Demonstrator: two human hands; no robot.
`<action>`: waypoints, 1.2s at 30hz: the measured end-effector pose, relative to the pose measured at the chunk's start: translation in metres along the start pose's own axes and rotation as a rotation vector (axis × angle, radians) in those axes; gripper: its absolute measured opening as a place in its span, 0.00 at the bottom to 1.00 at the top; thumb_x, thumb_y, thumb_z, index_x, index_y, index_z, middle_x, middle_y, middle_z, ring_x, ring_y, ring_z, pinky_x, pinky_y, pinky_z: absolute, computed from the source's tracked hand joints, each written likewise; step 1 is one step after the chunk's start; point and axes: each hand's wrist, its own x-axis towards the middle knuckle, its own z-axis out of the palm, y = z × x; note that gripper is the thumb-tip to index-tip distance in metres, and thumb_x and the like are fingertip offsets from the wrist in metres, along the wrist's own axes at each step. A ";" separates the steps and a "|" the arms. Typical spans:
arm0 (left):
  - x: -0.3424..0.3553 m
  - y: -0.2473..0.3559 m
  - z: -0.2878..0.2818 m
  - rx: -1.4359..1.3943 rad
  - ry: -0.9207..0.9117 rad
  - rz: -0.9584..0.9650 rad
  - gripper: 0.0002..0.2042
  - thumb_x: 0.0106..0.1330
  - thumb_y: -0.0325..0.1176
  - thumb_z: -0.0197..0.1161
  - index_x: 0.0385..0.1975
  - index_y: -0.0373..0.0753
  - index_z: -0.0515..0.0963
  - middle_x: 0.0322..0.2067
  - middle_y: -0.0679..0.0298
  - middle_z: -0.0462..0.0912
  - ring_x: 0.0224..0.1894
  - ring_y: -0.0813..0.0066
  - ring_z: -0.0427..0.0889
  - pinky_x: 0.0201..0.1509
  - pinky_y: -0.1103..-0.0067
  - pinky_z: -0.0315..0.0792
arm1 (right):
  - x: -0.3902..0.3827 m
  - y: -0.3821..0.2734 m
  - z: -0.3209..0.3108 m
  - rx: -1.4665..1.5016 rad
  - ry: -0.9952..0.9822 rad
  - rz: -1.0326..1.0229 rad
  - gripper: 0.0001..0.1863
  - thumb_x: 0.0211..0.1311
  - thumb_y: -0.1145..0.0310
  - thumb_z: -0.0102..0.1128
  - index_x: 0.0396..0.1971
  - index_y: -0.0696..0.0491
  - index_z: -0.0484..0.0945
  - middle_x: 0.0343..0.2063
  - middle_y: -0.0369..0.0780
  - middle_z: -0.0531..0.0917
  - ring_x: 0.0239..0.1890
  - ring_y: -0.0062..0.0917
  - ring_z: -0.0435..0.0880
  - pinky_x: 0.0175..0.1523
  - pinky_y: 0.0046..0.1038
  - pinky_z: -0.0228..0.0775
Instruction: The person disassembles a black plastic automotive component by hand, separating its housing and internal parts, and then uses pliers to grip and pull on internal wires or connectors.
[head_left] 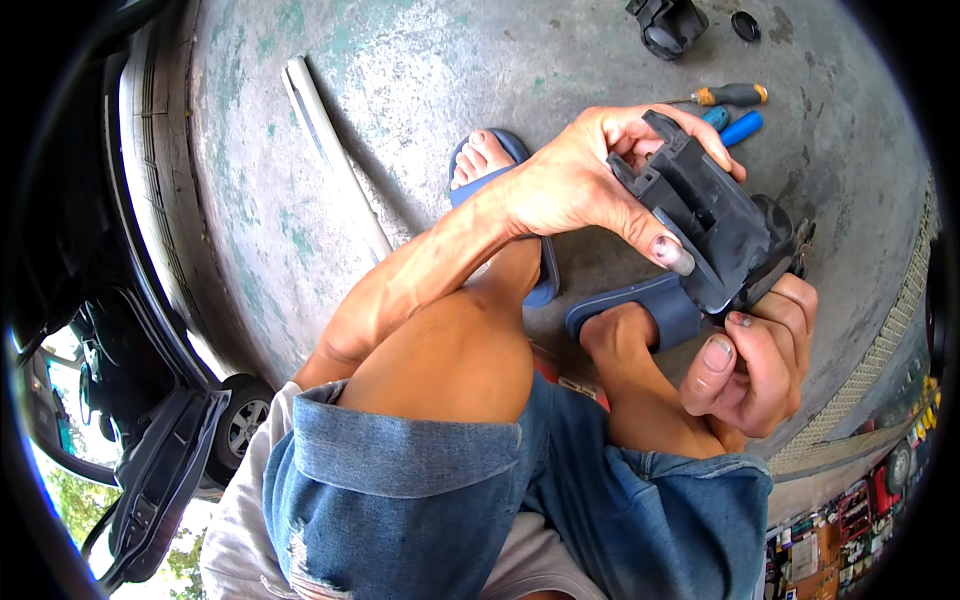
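Observation:
My left hand [580, 185] is closed round a black plastic housing [735, 235], with the thumb along its near side and the fingers behind its far end. The housing is box-shaped, with open slots and a raised tab at its upper end and a darker rounded part at its lower right. Curled at that lower end is my right hand [762, 360], its fingertips against the housing's edge. The thumb is bent in beside the fingers. What the right fingers touch underneath is partly hidden.
On the concrete floor beyond my hands lie an orange-and-black screwdriver [732, 95], a blue-handled tool [740, 128], another black plastic part [670, 27] and a round black cap [745, 26]. A long pale strip [335, 150] lies left of my sandalled feet. A car with an open door [165, 480] stands left.

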 end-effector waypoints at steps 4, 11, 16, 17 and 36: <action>0.002 0.004 0.002 0.020 -0.010 0.001 0.37 0.36 0.21 0.82 0.53 0.34 0.74 0.57 0.47 0.77 0.57 0.63 0.80 0.63 0.71 0.73 | 0.010 -0.005 0.005 -0.027 0.046 0.032 0.09 0.55 0.74 0.56 0.27 0.66 0.73 0.13 0.44 0.74 0.14 0.32 0.73 0.23 0.36 0.65; 0.000 0.002 0.000 0.004 0.006 -0.006 0.38 0.36 0.19 0.81 0.54 0.35 0.74 0.58 0.47 0.77 0.58 0.63 0.79 0.64 0.70 0.73 | 0.003 0.000 0.000 -0.009 -0.014 0.017 0.08 0.55 0.75 0.57 0.27 0.66 0.74 0.14 0.43 0.73 0.14 0.31 0.72 0.24 0.36 0.65; 0.001 0.001 0.000 -0.020 0.002 -0.013 0.38 0.36 0.18 0.80 0.55 0.35 0.74 0.58 0.47 0.76 0.59 0.62 0.78 0.65 0.70 0.72 | 0.006 0.001 -0.001 -0.009 -0.036 0.005 0.07 0.55 0.76 0.57 0.28 0.66 0.73 0.14 0.43 0.73 0.14 0.31 0.71 0.24 0.36 0.64; 0.001 0.000 0.000 -0.015 0.011 -0.022 0.38 0.37 0.18 0.80 0.55 0.35 0.73 0.58 0.47 0.77 0.59 0.62 0.79 0.65 0.70 0.72 | 0.006 0.001 -0.001 -0.014 -0.046 0.024 0.07 0.55 0.77 0.56 0.29 0.66 0.73 0.14 0.44 0.73 0.14 0.31 0.71 0.24 0.36 0.64; 0.002 0.001 0.002 0.068 0.125 -0.084 0.31 0.41 0.29 0.82 0.49 0.33 0.78 0.42 0.63 0.84 0.45 0.77 0.82 0.54 0.80 0.74 | -0.007 0.000 -0.009 0.238 -0.027 0.379 0.09 0.61 0.76 0.52 0.37 0.67 0.72 0.19 0.44 0.75 0.24 0.30 0.73 0.36 0.38 0.67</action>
